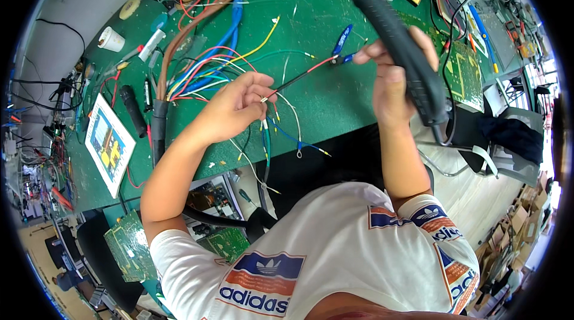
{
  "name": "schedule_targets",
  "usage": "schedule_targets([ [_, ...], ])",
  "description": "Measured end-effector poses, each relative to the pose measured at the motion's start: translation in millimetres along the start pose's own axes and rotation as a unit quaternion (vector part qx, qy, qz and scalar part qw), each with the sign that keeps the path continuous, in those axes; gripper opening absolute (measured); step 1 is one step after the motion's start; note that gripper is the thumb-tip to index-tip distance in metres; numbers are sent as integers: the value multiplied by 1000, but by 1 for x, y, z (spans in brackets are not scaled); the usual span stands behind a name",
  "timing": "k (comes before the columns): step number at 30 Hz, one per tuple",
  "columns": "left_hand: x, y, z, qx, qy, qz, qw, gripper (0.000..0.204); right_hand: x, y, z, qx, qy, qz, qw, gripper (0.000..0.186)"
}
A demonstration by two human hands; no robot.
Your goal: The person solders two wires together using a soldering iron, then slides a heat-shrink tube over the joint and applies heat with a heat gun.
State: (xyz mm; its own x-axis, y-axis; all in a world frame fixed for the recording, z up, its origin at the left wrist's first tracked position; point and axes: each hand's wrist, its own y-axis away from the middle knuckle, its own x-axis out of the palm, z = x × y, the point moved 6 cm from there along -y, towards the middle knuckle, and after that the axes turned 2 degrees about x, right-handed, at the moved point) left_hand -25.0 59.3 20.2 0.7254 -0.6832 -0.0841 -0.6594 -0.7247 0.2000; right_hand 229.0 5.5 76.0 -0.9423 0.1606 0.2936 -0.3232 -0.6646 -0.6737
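My right hand (391, 96) is closed around the black grip of a hot air gun (391, 27), whose metal nozzle points toward the far edge of the table. My left hand (233, 105) pinches a thin wire (309, 73), red at its far end with a black sleeve along its middle. That wire stretches rightward toward blue-handled cutters (342, 42), which lie near my right fingertips. Around my left hand fans a bundle of coloured wires (203, 75), coming out of a thick black-sleeved cable (159, 123). Several loose ends hang below the hand, one with a ring terminal (299, 154).
On the green table (311, 111) stand a white paper cup (111, 40) and a tablet-like panel (110, 145) at left. A black flashlight-shaped cylinder (133, 109) lies beside the cable. Circuit boards (463, 75) sit at right, near a chair (514, 141). The gun's cord (449, 81) loops behind my right hand.
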Motion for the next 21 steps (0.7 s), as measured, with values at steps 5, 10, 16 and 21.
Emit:
schedule_targets([
  [5,2,0,-1,-2,-199,15,980,22,-34,13,17,3,-12,8,1000,80],
  [10,5,4,-1,-12,-203,21,979,12,-65,24,37,-5,-11,-3,1000,74],
  [16,2,5,0,-48,-187,32,981,7,-85,42,61,-7,46,-64,997,63],
  [21,-2,4,-8,16,-66,1,998,8,-85,61,75,0,123,-76,990,76],
])
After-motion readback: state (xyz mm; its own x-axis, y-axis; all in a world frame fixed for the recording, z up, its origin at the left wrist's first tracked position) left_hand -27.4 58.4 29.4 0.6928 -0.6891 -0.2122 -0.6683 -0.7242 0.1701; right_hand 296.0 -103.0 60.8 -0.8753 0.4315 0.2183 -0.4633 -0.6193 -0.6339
